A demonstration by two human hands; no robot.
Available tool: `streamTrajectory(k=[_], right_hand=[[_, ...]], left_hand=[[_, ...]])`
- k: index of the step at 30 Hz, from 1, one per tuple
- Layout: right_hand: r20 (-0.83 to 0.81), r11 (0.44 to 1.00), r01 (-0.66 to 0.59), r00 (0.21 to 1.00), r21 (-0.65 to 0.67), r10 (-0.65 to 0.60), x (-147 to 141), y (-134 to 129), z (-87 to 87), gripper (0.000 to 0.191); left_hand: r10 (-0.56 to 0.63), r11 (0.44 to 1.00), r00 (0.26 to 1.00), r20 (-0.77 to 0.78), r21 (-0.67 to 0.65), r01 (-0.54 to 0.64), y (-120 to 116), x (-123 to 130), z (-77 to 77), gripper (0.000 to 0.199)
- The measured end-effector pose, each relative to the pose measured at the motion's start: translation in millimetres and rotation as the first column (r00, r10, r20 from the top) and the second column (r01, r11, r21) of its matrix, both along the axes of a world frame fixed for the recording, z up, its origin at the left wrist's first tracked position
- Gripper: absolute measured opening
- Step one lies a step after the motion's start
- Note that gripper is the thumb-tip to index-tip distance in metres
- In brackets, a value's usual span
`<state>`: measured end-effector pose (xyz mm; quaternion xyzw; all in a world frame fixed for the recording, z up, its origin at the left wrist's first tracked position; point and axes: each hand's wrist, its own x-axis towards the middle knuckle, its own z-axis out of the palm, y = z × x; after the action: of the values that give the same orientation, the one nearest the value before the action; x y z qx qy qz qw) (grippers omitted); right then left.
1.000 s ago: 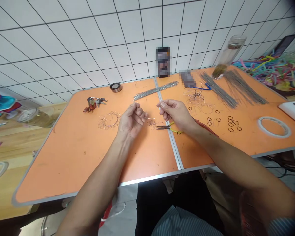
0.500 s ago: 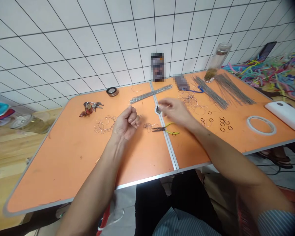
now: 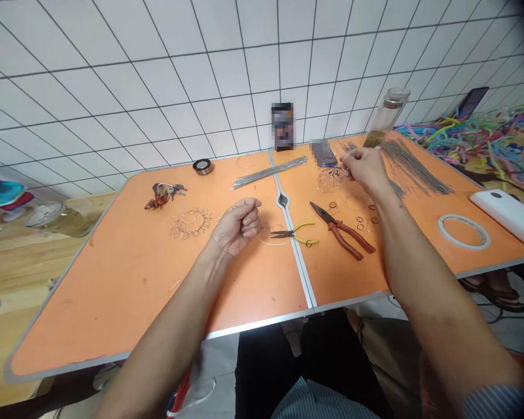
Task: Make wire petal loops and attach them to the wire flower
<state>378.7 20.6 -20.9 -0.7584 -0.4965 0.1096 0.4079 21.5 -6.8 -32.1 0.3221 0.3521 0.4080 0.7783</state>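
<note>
- Your left hand (image 3: 238, 226) is clenching near the yellow-handled pliers (image 3: 290, 233), any contents hidden.
- Your right hand (image 3: 367, 167) is curling beside wire loops (image 3: 333, 173); whether grasping, I cannot tell.

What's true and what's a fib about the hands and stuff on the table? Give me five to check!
1. The right hand is beside a wire tangle. True.
2. The left hand has its fingers spread wide. False: its fingers are curled in.
3. The red-handled pliers lie on the orange table. True.
4. The glass bottle is lying on its side. False: it stands upright.
5. The yellow-handled pliers are in the right hand. False: they lie on the table.
</note>
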Motion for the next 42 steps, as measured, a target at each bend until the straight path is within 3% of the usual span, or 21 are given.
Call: streamTrajectory(k=[4,8,10,13,18,25,30,37,42], right_hand=[[-0.018,0.96,-0.048,0.998,0.275,0.055,-28.0,7.7,37.0,0.019],[0.03,0.84,-0.111,0.993,0.53,0.112,-71.6,17.6,75.4,0.027],[0.034,0.776,-0.141,0.988,0.615,0.152,-94.4,17.6,87.4,0.03],[0.035,0.697,-0.181,0.975,0.693,0.219,-121.0,12.2,92.7,0.031],[0.139,0.603,-0.263,0.959,0.753,0.245,-140.3,6.0,85.1,0.026],[0.071,0.662,-0.291,0.939,0.69,0.337,-150.0,-0.5,86.9,0.03],[-0.001,0.715,-0.267,0.936,0.646,0.351,-151.9,-7.6,93.1,0.029],[0.077,0.67,-0.254,0.956,0.697,0.282,-148.4,-14.9,98.8,0.025],[0.12,0.683,-0.241,0.968,0.69,0.221,-145.3,-16.1,99.6,0.027]], left_hand=[[0.016,1.0,0.999,-0.028,-0.011,-0.016,6.6,8.5,17.2,0.018],[0.004,0.996,1.0,-0.018,0.091,-0.003,16.6,23.1,54.8,0.018],[0.059,0.978,0.998,0.018,0.198,-0.061,20.7,30.5,72.8,0.022],[0.149,0.938,0.984,0.102,0.3,-0.173,24.2,38.4,88.7,0.029],[0.187,0.912,0.973,0.132,0.344,-0.222,24.0,36.8,91.5,0.026],[0.25,0.903,0.962,0.112,0.331,-0.273,28.6,26.9,100.8,0.028],[0.199,0.905,0.977,0.08,0.368,-0.214,35.3,24.4,110.5,0.026],[0.197,0.865,0.98,-0.014,0.473,-0.167,36.0,23.9,108.6,0.028],[0.203,0.844,0.977,-0.066,0.517,-0.14,32.0,22.7,110.4,0.026]])
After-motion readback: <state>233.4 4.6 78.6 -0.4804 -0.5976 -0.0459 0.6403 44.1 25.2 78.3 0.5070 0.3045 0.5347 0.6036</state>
